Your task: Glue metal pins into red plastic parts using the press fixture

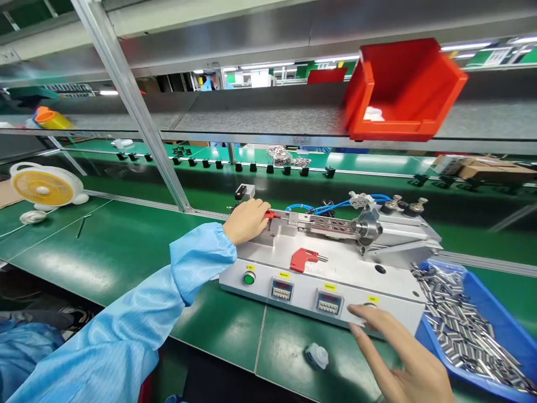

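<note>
A grey pneumatic press machine stands on the green bench. My left hand, in a light blue sleeve, is closed on a small red part at the left end of the machine's fixture. My right hand has its fingers stretched out, and a fingertip rests on the machine's front panel by a yellow-labelled button. A second red part with metal pins lies on the machine's top plate. A green button and two digital counters sit on the front.
A blue bin full of several small metal tubes sits at the right of the machine. A red bin rests on the upper shelf. A yellow fan stands far left. A small white cap lies near the front edge. A conveyor carries black clips.
</note>
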Motion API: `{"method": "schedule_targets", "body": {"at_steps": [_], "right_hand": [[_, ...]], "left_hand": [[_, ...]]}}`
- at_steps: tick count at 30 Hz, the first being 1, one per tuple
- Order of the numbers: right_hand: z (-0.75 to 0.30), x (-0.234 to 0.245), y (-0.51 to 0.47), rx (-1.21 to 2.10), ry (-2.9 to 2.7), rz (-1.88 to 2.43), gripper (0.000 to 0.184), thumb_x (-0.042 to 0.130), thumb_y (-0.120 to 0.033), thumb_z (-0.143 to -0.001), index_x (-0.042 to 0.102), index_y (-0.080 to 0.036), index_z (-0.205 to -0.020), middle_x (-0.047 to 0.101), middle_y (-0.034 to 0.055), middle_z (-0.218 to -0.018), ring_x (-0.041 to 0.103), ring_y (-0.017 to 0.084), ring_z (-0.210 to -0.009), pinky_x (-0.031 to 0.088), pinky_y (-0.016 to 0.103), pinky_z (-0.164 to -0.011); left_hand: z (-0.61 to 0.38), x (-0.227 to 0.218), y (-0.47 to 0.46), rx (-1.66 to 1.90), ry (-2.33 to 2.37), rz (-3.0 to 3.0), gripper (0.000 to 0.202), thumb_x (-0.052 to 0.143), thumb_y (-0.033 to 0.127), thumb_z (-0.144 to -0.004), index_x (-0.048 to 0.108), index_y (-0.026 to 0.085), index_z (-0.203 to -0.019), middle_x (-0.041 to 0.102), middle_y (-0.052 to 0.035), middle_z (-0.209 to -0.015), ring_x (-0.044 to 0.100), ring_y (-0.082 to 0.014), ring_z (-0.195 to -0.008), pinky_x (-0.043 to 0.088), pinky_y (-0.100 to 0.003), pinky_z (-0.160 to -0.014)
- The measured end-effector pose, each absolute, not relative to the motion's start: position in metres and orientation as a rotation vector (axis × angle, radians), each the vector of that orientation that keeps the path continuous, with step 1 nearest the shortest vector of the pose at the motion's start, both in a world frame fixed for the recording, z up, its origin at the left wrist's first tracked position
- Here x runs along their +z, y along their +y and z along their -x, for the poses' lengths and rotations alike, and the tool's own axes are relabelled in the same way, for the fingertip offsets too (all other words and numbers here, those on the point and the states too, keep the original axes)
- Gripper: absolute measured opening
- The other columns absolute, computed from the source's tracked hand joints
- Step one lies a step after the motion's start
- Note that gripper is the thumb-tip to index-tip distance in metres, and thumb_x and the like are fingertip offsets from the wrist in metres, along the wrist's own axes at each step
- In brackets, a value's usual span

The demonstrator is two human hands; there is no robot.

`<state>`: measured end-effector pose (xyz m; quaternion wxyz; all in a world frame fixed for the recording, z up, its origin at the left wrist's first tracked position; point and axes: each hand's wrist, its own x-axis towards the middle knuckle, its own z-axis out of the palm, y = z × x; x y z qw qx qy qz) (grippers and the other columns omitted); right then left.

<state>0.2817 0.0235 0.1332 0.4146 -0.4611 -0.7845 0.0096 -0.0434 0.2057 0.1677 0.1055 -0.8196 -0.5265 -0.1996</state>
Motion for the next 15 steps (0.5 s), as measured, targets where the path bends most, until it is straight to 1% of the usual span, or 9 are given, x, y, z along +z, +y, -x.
{"method": "schedule_targets", "body": {"at_steps": [2,5,7,9,12,13,15], "right_hand": [[-0.295,0.126,0.020,0.036,-1.933,1.225,0.028,0.058,-0.047,-0.102,0.075,-0.028,-0.114,0.080,0.0058,-0.103,0.079,0.027,-0.086,0.067,0.039,-0.084],[-0.311,0.121,0.017,0.064,-1.860,1.339,0.034,0.059,-0.055,-0.100,0.077,-0.028,-0.109,0.079,0.0064,-0.096,0.077,0.027,-0.077,0.067,0.039,-0.081],[-0.316,0.118,0.018,0.065,-1.821,1.392,0.035,0.059,-0.058,-0.099,0.076,-0.028,-0.106,0.078,0.0062,-0.092,0.075,0.026,-0.070,0.066,0.038,-0.078],[-0.315,0.112,0.021,0.038,-1.779,1.419,0.035,0.058,-0.058,-0.100,0.075,-0.028,-0.106,0.077,0.0063,-0.094,0.073,0.024,-0.068,0.065,0.038,-0.080],[-0.307,0.099,0.029,-0.049,-1.735,1.446,0.033,0.056,-0.054,-0.101,0.071,-0.027,-0.114,0.074,0.0082,-0.103,0.073,0.025,-0.074,0.061,0.041,-0.086],[-0.304,0.095,0.032,-0.077,-1.731,1.457,0.033,0.056,-0.053,-0.101,0.070,-0.027,-0.117,0.073,0.0087,-0.103,0.072,0.025,-0.075,0.061,0.040,-0.084],[-0.301,0.087,0.036,-0.110,-1.740,1.479,0.033,0.055,-0.051,-0.102,0.069,-0.027,-0.120,0.071,0.0084,-0.100,0.071,0.025,-0.075,0.059,0.038,-0.077]], "left_hand": [[0.043,0.163,0.203,-0.591,-1.543,2.402,0.014,0.054,0.024,-0.101,0.065,0.016,-0.104,0.065,-0.0098,-0.097,0.063,-0.0281,-0.095,0.054,-0.040,-0.084],[0.044,0.154,0.193,-0.643,-1.511,2.349,0.022,0.049,0.027,-0.105,0.067,0.016,-0.100,0.067,-0.0132,-0.106,0.062,-0.0292,-0.100,0.052,-0.042,-0.086],[0.045,0.148,0.186,-0.697,-1.460,2.311,0.027,0.046,0.029,-0.107,0.069,0.015,-0.101,0.068,-0.0136,-0.108,0.061,-0.0288,-0.100,0.050,-0.043,-0.088],[0.046,0.143,0.179,-0.744,-1.413,2.279,0.030,0.045,0.030,-0.109,0.070,0.015,-0.108,0.070,-0.0133,-0.111,0.061,-0.0282,-0.099,0.049,-0.045,-0.092],[0.046,0.141,0.166,-0.781,-1.412,2.245,0.031,0.048,0.034,-0.109,0.067,0.013,-0.121,0.070,-0.0145,-0.121,0.061,-0.0292,-0.104,0.047,-0.049,-0.100],[0.046,0.140,0.160,-0.798,-1.416,2.241,0.030,0.049,0.034,-0.108,0.067,0.013,-0.121,0.070,-0.0147,-0.122,0.061,-0.0297,-0.106,0.046,-0.050,-0.101],[0.046,0.135,0.144,-0.879,-1.386,2.232,0.024,0.049,0.031,-0.108,0.068,0.016,-0.112,0.070,-0.0139,-0.118,0.061,-0.0299,-0.109,0.046,-0.050,-0.101]]}}
